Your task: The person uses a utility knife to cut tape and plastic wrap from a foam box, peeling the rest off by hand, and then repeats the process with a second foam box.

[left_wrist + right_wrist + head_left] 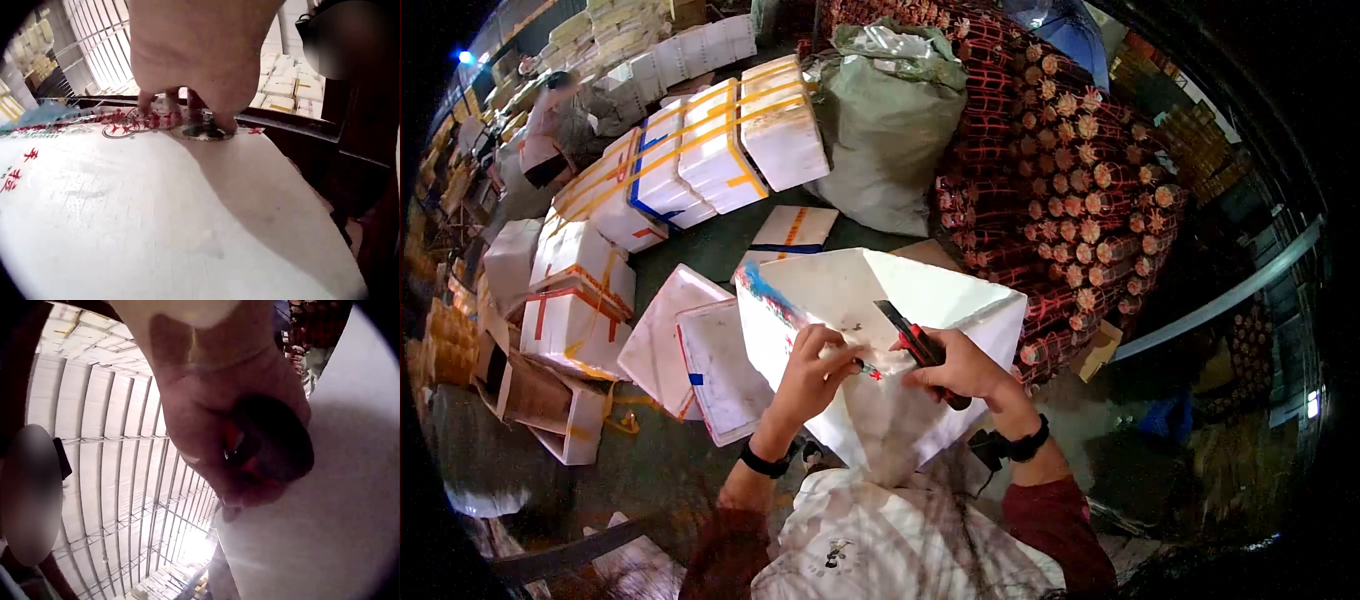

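Observation:
A white foam box (970,290) stands tilted before the person's body, its hollow inside facing up. At its near rim the left hand (808,375) pinches printed tape (870,371) marked in red and green between thumb and fingers. The left wrist view shows the fingertips (224,124) at the edge of the white foam wall (156,206), where red print runs along the tape. In the right hand (965,368) is a box cutter (922,346) with a black and red handle, its blade pointing up and left over the box. The right wrist view shows the handle's dark butt end (281,440).
Foam lids (725,370) lie left of the box. Taped foam boxes (710,140) stand in a row beyond them. A large green sack (890,130) and stacked red-netted bundles (1080,200) stand ahead and right. Another person (548,135) is far left.

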The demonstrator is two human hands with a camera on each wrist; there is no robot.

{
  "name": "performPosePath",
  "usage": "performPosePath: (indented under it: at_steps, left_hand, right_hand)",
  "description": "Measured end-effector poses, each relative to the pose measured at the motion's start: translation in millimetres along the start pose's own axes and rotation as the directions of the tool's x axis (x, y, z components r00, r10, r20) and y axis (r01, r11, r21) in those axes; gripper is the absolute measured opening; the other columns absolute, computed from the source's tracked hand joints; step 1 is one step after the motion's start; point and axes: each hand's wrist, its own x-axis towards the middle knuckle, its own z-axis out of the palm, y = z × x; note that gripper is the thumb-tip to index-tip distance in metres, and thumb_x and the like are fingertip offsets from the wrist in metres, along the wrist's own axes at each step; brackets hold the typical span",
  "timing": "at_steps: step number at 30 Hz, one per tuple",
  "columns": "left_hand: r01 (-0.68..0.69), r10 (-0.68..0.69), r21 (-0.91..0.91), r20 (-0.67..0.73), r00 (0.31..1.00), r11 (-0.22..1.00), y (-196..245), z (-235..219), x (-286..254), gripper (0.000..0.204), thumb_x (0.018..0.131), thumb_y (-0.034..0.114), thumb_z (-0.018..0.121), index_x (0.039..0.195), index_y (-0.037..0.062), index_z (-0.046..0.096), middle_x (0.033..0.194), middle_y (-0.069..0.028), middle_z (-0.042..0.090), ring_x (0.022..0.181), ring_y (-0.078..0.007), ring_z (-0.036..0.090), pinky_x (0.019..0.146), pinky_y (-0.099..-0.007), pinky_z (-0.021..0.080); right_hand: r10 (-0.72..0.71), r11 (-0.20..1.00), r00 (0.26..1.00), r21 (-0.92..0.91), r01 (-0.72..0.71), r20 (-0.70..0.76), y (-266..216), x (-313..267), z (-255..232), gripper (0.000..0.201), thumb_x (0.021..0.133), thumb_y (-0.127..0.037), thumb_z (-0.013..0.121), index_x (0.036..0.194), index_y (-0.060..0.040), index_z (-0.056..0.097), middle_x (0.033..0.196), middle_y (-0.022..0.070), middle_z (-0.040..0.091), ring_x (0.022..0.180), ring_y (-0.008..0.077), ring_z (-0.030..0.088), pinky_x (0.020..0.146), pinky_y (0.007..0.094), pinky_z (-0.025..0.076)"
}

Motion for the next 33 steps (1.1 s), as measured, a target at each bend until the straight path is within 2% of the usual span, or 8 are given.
performPosePath:
  at_steps: [2,3,10,12,15,22,28,33]
  left_hand:
    - [-0.189,0.187,0.098,0.029,0.982,0.977,3,-5,4,0.041,0.070,-0.002,0.075,0.110,0.0075,0.073,0.091,-0.0090,0.058,0.093,-0.0286,0.056,0.083,-0.0396,0.047]
    - [-0.164,0.171,0.104,-0.071,0.983,0.981,5,-1,5,0.028,0.066,-0.006,0.074,0.090,0.0077,0.076,0.085,-0.0062,0.059,0.086,-0.0260,0.058,0.074,-0.0370,0.048]
    - [-0.126,0.196,0.215,-0.345,0.918,0.969,7,28,-9,0.027,0.065,-0.015,0.067,0.086,0.0021,0.070,0.076,-0.0086,0.061,0.074,-0.0277,0.063,0.064,-0.0351,0.053]
    - [0.045,0.025,0.132,-0.482,0.876,0.990,-14,41,-32,0.018,0.074,-0.015,0.064,0.083,0.0002,0.062,0.075,-0.0114,0.060,0.065,-0.0274,0.062,0.059,-0.0332,0.053]
    - [0.051,-0.022,0.147,-0.198,0.980,0.988,-10,24,-26,0.010,0.083,-0.011,0.063,0.087,-0.0013,0.062,0.079,-0.0136,0.059,0.068,-0.0264,0.061,0.061,-0.0327,0.051]
    - [0.251,-0.262,-0.152,-0.059,0.963,0.956,49,46,20,0.025,0.089,0.018,0.073,0.091,-0.0011,0.057,0.081,-0.0135,0.053,0.067,-0.0240,0.049,0.063,-0.0346,0.045]
    - [0.664,-0.677,0.148,0.253,0.691,0.733,45,35,55,0.060,0.094,0.050,0.061,0.072,-0.0059,0.063,0.058,-0.0212,0.055,0.054,-0.0342,0.055,0.058,-0.0428,0.046]
    - [0.397,-0.454,0.226,0.346,0.821,0.889,18,40,50,0.054,0.099,0.042,0.048,0.082,-0.0051,0.069,0.064,-0.0188,0.062,0.055,-0.0276,0.061,0.056,-0.0401,0.049]
  right_hand:
    - [0.003,1.000,1.000,0.017,-0.003,0.014,-3,-1,0,0.046,0.081,-0.008,0.078,0.124,-0.0042,0.061,0.071,-0.0006,0.059,0.050,0.0085,0.055,0.047,0.0255,0.046]
    - [0.007,1.000,1.000,0.026,-0.008,0.019,-4,-2,-1,0.046,0.081,-0.009,0.079,0.123,-0.0041,0.061,0.071,-0.0005,0.059,0.051,0.0086,0.055,0.047,0.0254,0.046]
    - [0.013,0.999,0.999,0.048,-0.011,-0.041,8,-1,-7,0.043,0.079,-0.008,0.080,0.119,-0.0019,0.063,0.071,0.0005,0.060,0.051,0.0090,0.056,0.047,0.0262,0.046]
    - [0.019,0.999,0.993,0.037,-0.015,-0.114,22,-1,-23,0.043,0.080,-0.004,0.077,0.120,-0.0014,0.061,0.069,0.0004,0.060,0.050,0.0096,0.056,0.046,0.0272,0.045]
    - [0.073,0.992,0.991,0.109,-0.061,-0.109,28,-10,-35,0.044,0.082,-0.006,0.076,0.122,0.0011,0.058,0.070,0.0017,0.061,0.050,0.0096,0.056,0.046,0.0264,0.046]
    - [0.047,0.996,0.986,0.088,-0.033,-0.157,11,-6,-13,0.045,0.083,-0.012,0.079,0.122,-0.0002,0.059,0.070,0.0010,0.061,0.052,0.0103,0.058,0.046,0.0274,0.048]
    - [0.026,0.997,0.982,0.081,-0.011,-0.190,12,-15,-15,0.043,0.084,-0.011,0.079,0.121,0.0008,0.060,0.071,0.0019,0.061,0.051,0.0108,0.058,0.046,0.0278,0.048]
    - [0.019,1.000,0.975,0.024,-0.015,-0.221,8,-17,-11,0.040,0.080,-0.010,0.079,0.112,0.0046,0.058,0.069,0.0028,0.059,0.050,0.0128,0.059,0.044,0.0303,0.048]
